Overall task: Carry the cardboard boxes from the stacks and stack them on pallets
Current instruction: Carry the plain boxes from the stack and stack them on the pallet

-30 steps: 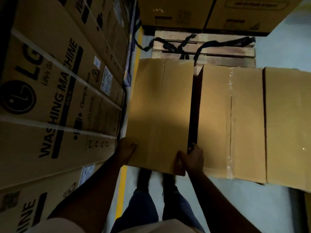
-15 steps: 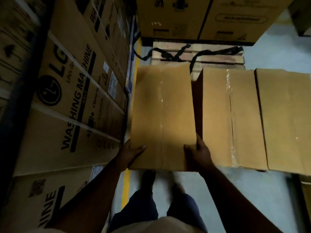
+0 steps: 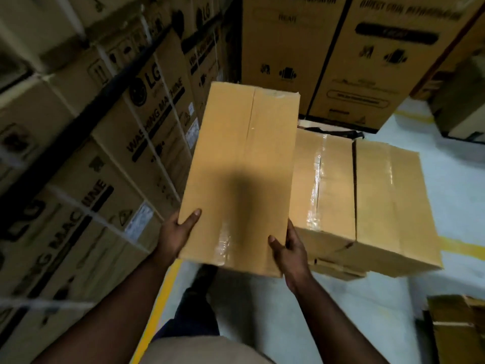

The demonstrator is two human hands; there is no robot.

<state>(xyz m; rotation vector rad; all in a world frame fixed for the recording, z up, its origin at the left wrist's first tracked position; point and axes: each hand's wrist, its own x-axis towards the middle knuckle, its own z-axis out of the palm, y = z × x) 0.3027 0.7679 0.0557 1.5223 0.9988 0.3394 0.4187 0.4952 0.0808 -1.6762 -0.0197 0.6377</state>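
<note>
While sealed, box aloft.

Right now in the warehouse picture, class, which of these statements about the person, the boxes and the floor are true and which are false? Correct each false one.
1. Both hands hold one plain cardboard box. True: the left hand and right hand grip its near corners.
2. The held box is open at the top. False: its flaps are closed, with clear tape along the seam.
3. Two taped boxes lie to the right of the held box. True.
4. The cartons on the left are printed "television". False: they read "washing machine".
5. A yellow line runs along the floor near the person's feet. True.
</note>
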